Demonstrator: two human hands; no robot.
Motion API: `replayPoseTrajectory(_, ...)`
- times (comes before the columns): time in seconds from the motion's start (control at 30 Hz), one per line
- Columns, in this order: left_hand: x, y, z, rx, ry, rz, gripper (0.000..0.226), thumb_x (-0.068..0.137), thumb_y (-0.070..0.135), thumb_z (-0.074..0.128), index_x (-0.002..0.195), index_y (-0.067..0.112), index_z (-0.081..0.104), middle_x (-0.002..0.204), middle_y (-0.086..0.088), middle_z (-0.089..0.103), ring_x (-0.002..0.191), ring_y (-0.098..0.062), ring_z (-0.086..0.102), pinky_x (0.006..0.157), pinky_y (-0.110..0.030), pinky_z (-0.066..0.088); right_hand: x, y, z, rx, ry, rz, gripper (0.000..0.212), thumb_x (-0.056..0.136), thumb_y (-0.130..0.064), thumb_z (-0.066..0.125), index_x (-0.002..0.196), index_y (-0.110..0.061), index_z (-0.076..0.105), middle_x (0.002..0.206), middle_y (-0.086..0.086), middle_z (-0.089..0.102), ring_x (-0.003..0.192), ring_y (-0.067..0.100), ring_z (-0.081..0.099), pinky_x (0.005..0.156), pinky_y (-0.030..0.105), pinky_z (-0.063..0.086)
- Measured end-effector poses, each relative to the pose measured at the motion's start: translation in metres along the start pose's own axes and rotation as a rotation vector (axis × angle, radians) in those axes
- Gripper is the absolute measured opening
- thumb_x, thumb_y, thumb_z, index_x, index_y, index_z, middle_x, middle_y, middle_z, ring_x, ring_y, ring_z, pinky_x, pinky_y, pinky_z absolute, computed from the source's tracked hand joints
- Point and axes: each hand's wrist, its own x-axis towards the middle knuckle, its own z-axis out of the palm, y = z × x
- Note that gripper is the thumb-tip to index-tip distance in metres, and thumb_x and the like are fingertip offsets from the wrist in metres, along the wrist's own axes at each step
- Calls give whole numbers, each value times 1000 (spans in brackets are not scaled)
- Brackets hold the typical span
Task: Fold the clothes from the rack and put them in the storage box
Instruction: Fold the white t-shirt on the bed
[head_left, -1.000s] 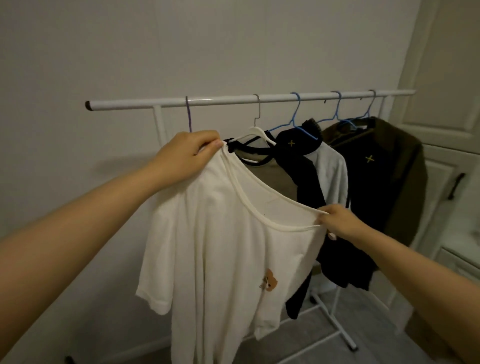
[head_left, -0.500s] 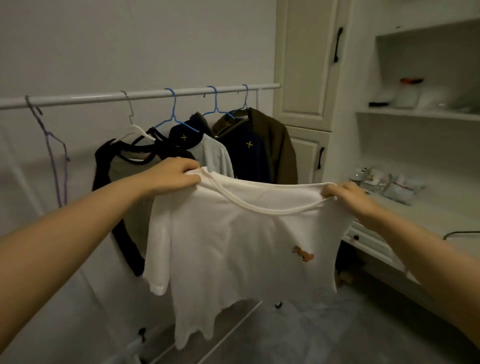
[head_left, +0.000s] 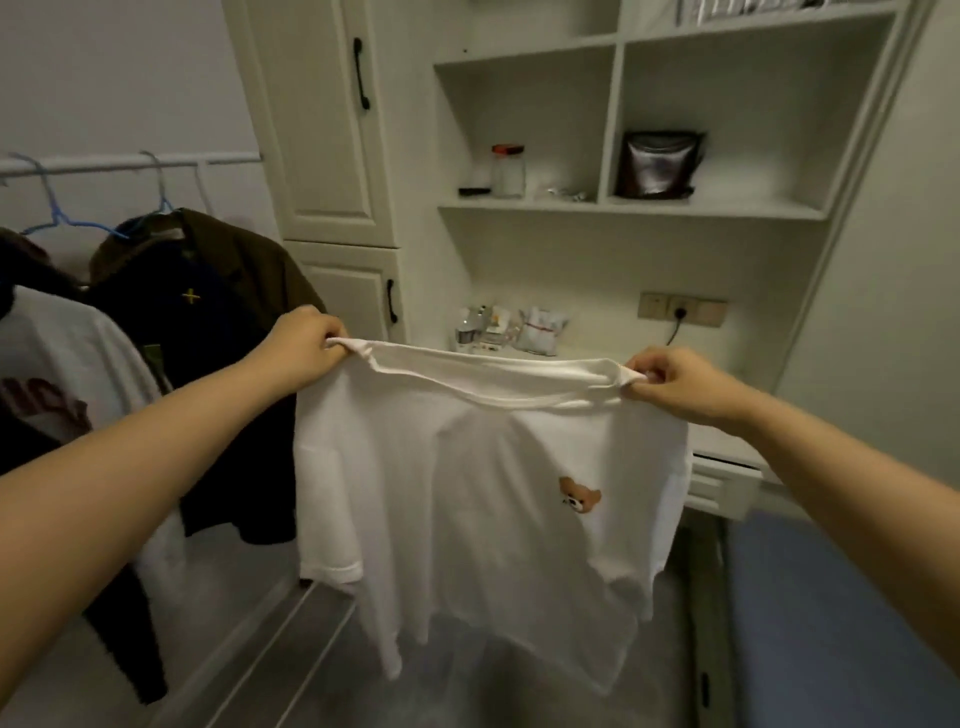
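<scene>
Hanging white T-shirt (head_left: 467, 509), left hand (head_left: 304, 347), right hand (head_left: 675, 382) pinching shoulders

hanging clothes (head_left: 208, 322) crowd left, shelf unit (head_left: 613, 208) blocks ahead

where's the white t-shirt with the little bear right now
In the head view the white t-shirt hangs mid-frame, off the rack, held at the shoulders by the left hand and right hand, in front of the shelves.

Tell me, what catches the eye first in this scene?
A white T-shirt with a small bear patch hangs mid-frame, with the left hand and right hand gripping its shoulders. Dark clothes on blue hangers hang at left.
</scene>
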Motion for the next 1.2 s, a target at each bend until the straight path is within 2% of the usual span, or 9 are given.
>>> replayPoseTrajectory(0.2, 68, 80, 61, -96, -90, 47, 33, 95, 27, 60, 77, 2, 72, 74, -20, 65, 73, -34, 57, 54, -33, 28, -35, 69, -35, -94, 265, 236, 36, 99, -37, 55, 78, -11, 68, 71, 5, 61, 69, 21, 51, 60, 33, 36)
replayPoseTrajectory(0.27, 85, 108, 79, -188, -121, 95, 28, 95, 26, 61, 77, 7, 71, 71, -19, 62, 70, -30, 55, 54, -32, 29, -52, 86, -43, -65, 343, 299, 38, 100, -41, 52, 76, -15, 66, 70, -1, 59, 67, 16, 50, 60, 32, 39)
replayPoseTrajectory(0.4, 116, 149, 114, -251, -209, 166, 24, 95, 32, 59, 101, 17, 77, 88, -16, 71, 81, -32, 64, 66, -32, 43, -78, 112, -53, -61, 437, 407, 33, 102, -37, 51, 79, -16, 64, 71, -2, 57, 71, 15, 48, 60, 27, 37)
replayPoseTrajectory(0.5, 139, 181, 135, -362, -338, 193, 27, 100, 33, 50, 113, 22, 71, 81, -14, 68, 63, -29, 66, 52, -27, 50, -93, 122, -60, -96, 500, 503, 37, 101, -39, 51, 87, -9, 67, 78, 6, 61, 76, 18, 50, 64, 33, 37)
replayPoseTrajectory(0.67, 160, 229, 168, -773, -671, 85, 26, 106, 22, 35, 120, 15, 55, 117, -15, 58, 72, -27, 72, 49, -30, 58, -116, 122, -61, -150, 610, 668, 42, 101, -40, 50, 99, -2, 67, 95, 18, 69, 92, 34, 62, 76, 41, 48)
replayPoseTrajectory(0.77, 174, 253, 192, -812, -710, 178, 26, 106, 21, 33, 117, 16, 56, 109, -21, 63, 65, -23, 70, 47, -26, 56, -136, 118, -54, -153, 659, 779, 44, 101, -43, 49, 100, -2, 66, 96, 17, 69, 93, 34, 62, 80, 44, 51)
replayPoseTrajectory(0.9, 185, 284, 223, -815, -742, 322, 31, 104, 20, 33, 117, 16, 61, 106, -22, 69, 81, -31, 72, 56, -30, 58, -163, 110, -39, -144, 729, 895, 37, 102, -40, 49, 100, -9, 69, 97, 11, 70, 93, 28, 62, 83, 43, 51)
replayPoseTrajectory(1.07, 174, 324, 248, -907, -819, 331, 30, 105, 25, 34, 120, 15, 58, 97, -21, 68, 74, -34, 73, 56, -35, 61, -191, 112, -22, -117, 804, 1008, 38, 102, -40, 48, 95, -8, 68, 93, 12, 68, 91, 31, 61, 82, 48, 52)
replayPoseTrajectory(1.2, 167, 357, 269, -915, -784, 422, 28, 104, 22, 34, 109, 12, 60, 80, -24, 69, 70, -34, 73, 60, -42, 61, -213, 118, -14, -82, 831, 1070, 36, 102, -42, 49, 94, -14, 70, 91, 7, 68, 89, 25, 61, 71, 36, 50)
